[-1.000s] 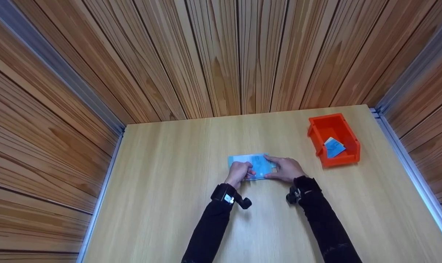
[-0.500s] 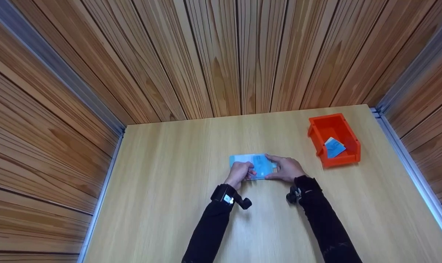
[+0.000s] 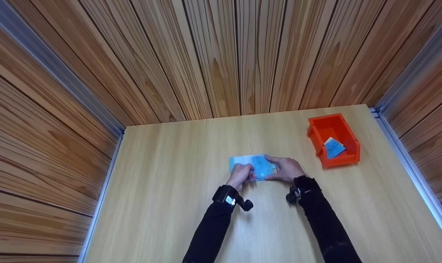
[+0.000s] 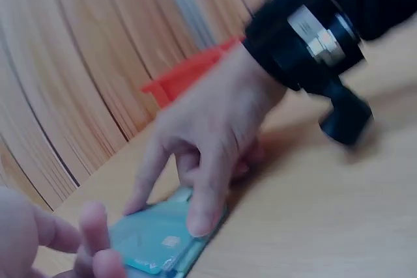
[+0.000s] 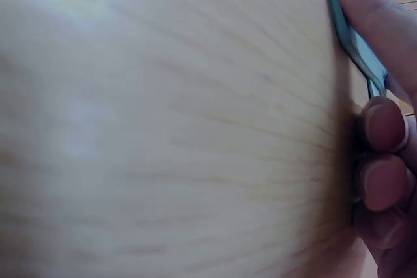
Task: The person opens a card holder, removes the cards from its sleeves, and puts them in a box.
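Observation:
A flat light-blue packet (image 3: 263, 166) lies near the middle of the table. In the left wrist view, a glossy blue card (image 4: 148, 242) with a rounded corner and a small pale square shows on top of it. My left hand (image 3: 239, 174) is over the packet's near left part, its fingers curled with the fingertips on the packet. At the packet's right end, my right hand (image 3: 287, 170) grips it between thumb and index finger across its near and far edges. In the right wrist view, curled fingers (image 5: 383, 180) sit beside the packet's layered edge (image 5: 352, 40).
An orange open bin (image 3: 334, 126) stands at the back right of the wooden table (image 3: 162, 190), with blue-and-white paper-like pieces (image 3: 334, 148) inside. Wood-panelled walls (image 3: 221, 65) enclose the back and both sides, with metal rails along the side edges.
The packet has shifted very slightly to the right at its left end. My left hand has moved a little towards me and to the right; the right hand stays nearly still.

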`<state>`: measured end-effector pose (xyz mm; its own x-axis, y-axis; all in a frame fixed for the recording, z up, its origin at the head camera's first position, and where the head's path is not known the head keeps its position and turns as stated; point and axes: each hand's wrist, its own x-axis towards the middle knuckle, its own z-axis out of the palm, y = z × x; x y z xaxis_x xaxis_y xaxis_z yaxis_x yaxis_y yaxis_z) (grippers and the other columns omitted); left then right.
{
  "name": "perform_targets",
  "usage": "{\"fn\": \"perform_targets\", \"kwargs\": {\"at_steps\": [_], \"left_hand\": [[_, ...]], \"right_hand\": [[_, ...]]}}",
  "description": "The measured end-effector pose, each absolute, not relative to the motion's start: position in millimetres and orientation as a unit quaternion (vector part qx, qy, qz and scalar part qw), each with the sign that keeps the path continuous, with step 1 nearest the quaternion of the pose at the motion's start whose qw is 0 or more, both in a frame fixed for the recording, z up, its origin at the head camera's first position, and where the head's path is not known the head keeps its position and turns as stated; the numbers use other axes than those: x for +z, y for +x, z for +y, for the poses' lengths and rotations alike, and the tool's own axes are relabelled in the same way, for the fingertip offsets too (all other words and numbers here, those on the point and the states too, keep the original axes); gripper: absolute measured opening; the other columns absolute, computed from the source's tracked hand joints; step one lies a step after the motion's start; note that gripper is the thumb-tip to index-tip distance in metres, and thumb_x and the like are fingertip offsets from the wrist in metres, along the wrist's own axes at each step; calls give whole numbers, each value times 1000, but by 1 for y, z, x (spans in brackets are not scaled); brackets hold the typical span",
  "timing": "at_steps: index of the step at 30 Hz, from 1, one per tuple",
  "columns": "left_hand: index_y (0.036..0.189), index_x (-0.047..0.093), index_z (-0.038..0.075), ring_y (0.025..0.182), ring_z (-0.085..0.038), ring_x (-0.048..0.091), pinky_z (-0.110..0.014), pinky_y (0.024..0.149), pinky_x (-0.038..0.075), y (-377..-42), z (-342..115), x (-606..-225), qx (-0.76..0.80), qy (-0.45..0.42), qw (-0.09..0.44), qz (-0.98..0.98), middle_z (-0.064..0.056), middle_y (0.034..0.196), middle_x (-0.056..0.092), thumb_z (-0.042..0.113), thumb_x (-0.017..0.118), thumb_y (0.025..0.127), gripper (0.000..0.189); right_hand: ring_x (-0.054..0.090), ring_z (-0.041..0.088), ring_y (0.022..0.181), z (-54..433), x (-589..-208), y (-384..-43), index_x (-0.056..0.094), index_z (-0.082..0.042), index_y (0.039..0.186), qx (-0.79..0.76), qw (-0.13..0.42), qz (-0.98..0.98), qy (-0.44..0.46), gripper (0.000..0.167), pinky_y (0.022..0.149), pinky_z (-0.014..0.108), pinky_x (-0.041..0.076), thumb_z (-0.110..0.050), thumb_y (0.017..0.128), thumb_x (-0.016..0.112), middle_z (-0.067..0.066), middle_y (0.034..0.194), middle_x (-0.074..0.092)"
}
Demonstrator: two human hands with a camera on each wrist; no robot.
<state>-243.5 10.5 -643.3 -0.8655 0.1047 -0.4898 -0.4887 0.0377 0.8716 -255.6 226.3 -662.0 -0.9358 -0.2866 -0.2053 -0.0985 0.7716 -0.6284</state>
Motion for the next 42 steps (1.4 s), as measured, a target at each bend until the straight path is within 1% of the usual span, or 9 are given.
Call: {"fn": "perform_targets", "kwargs": {"at_steps": [4, 6, 8, 11, 14, 18, 22, 33, 42], "left_hand": [[89, 70, -6, 45, -6, 51, -20, 46, 36, -238, 11, -647, 650, -124, 221, 716, 4, 55, 59, 8, 55, 94, 21], [87, 70, -5, 45, -6, 51, -20, 45, 35, -236, 11, -648, 645, -124, 220, 721, 4, 56, 59, 7, 55, 95, 21], [88, 70, -6, 45, -7, 50, -19, 45, 36, -235, 11, -649, 644, -121, 218, 724, 3, 57, 58, 6, 54, 95, 21], [97, 71, -7, 47, -7, 51, -19, 47, 40, -235, 12, -649, 641, -108, 218, 728, 2, 60, 59, 6, 54, 98, 21], [102, 71, -2, 49, -8, 51, -19, 48, 43, -237, 13, -649, 620, -99, 214, 749, 2, 61, 59, 9, 55, 102, 20], [99, 73, 7, 51, -9, 52, -21, 48, 41, -241, 15, -648, 559, -102, 199, 799, 3, 60, 62, 15, 58, 105, 18], [93, 73, 12, 51, -10, 51, -24, 47, 36, -244, 17, -648, 511, -102, 187, 833, 3, 59, 63, 19, 58, 105, 20], [94, 74, 11, 59, -11, 59, -25, 55, 40, -245, 20, -645, 436, -90, 149, 883, 4, 61, 65, 18, 60, 102, 18], [99, 72, 12, 65, -12, 61, -26, 58, 42, -246, 18, -642, 444, -111, 172, 872, 3, 70, 65, 22, 58, 105, 19]], "right_hand": [[48, 40, 143, 226, -667, -252, 46, -24, 156, -316, 153, 931, -101, 97, 116, 60, 37, -51, 74, 90, 17, 157, 48], [48, 40, 143, 226, -669, -251, 46, -25, 156, -316, 161, 930, -97, 98, 116, 60, 36, -53, 73, 90, 16, 158, 48], [48, 39, 144, 226, -670, -249, 45, -26, 156, -317, 166, 929, -92, 98, 116, 60, 36, -53, 73, 89, 16, 159, 47], [49, 39, 143, 226, -670, -249, 45, -25, 156, -315, 160, 931, -95, 98, 116, 60, 37, -53, 73, 89, 16, 158, 48], [50, 39, 142, 227, -669, -250, 47, -23, 156, -312, 147, 933, -103, 97, 115, 59, 39, -52, 74, 90, 17, 156, 50], [51, 38, 142, 227, -668, -251, 48, -22, 155, -313, 138, 933, -115, 96, 114, 57, 40, -50, 74, 90, 16, 155, 50], [50, 39, 142, 227, -667, -252, 47, -21, 156, -313, 135, 932, -125, 96, 114, 58, 40, -51, 75, 90, 17, 155, 50], [50, 38, 143, 225, -664, -257, 45, -21, 156, -295, 145, 937, -121, 96, 115, 58, 39, -51, 76, 89, 15, 156, 50], [46, 39, 145, 225, -660, -256, 44, -25, 157, -305, 157, 934, -98, 97, 117, 59, 36, -52, 75, 89, 15, 159, 47]]}}
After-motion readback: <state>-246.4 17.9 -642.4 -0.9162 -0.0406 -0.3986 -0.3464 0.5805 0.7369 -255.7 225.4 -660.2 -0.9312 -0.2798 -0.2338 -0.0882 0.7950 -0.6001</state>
